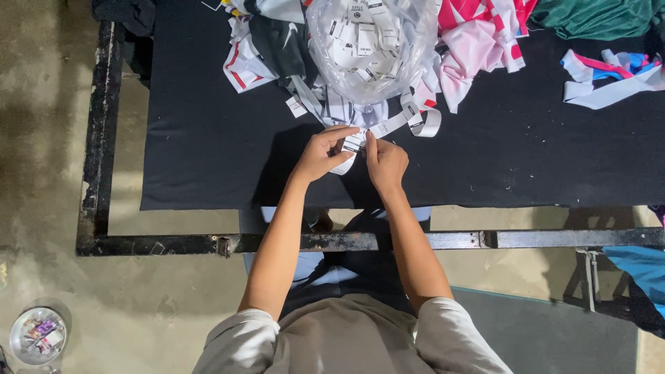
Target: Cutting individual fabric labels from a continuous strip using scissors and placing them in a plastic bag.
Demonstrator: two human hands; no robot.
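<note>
Currently both hands work at the near middle of the black cloth [208,159] covering the table. The left hand [320,155] has its fingers pinched shut on a white label strip [353,143], gripping its left end; the right hand [385,164] pinches the same strip just beside it, fingertips closed on the right part. The strip runs on to the right and far side, looping toward a clear plastic bag [372,48] of white labels (print too small to read), which stands directly beyond the hands. Pink and white fabric pieces [478,41] lie right of the bag, a green cloth [596,17] at the far right corner. A black metal frame [173,244] edges the table's near side.
</note>
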